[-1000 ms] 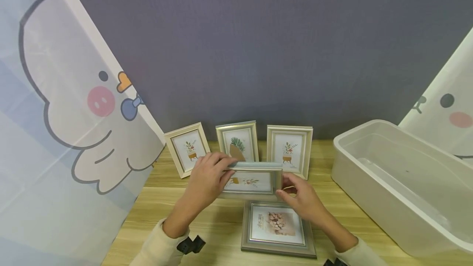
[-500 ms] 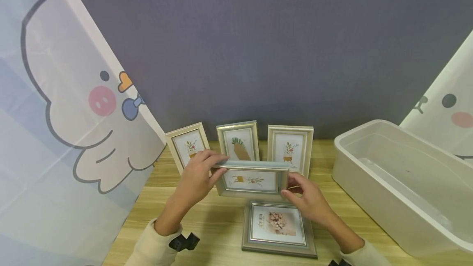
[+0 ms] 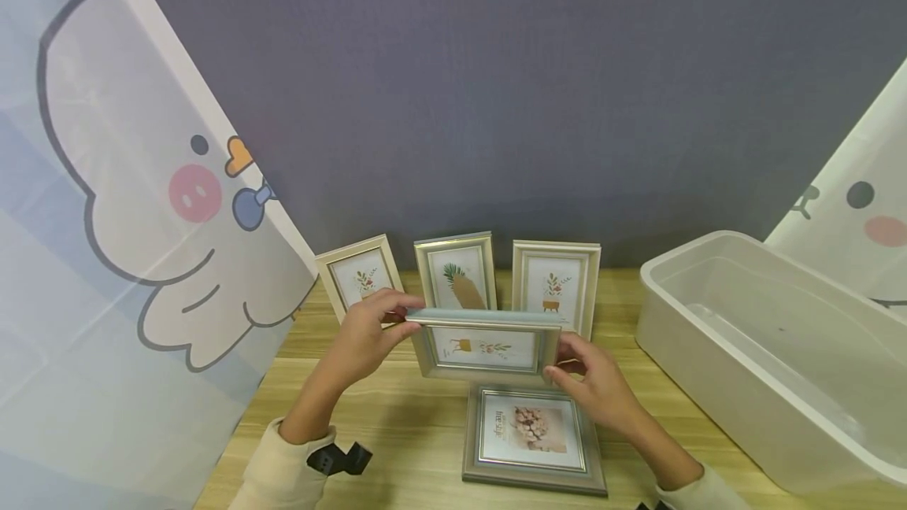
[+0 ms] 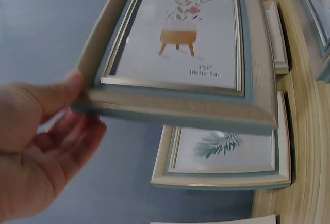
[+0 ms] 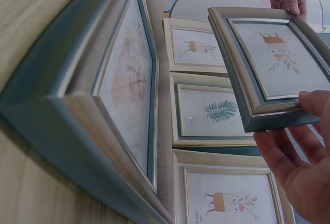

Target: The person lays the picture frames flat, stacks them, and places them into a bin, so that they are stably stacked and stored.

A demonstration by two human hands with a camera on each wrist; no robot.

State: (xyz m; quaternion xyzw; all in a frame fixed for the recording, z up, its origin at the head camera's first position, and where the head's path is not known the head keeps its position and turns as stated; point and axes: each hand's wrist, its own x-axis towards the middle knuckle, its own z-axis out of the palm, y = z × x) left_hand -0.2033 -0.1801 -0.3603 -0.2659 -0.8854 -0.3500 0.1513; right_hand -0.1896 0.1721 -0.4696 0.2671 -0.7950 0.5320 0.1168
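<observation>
From my end, I see the left hand (image 3: pixel 370 337) pinching the left end of a picture frame (image 3: pixel 485 349) and the right hand (image 3: pixel 594 381) pinching its right, sideways above the worktop (image 3: pixel 404 439). A flower frame (image 3: pixel 531 433) lies nearer; three propped frames (image 3: pixel 459 272) stand at the far side (a pale bin (image 3: pixel 737 384) sits right).

In the head view the light is soft, with a faint shadow on the table (image 3: pixel 404 419) at lower centre. In the left wrist view, small print (image 4: pixel 204 70) on the held frame (image 4: pixel 178 38) is smeared. The right wrist view stretches the near frame (image 5: pixel 103 115) at left.
</observation>
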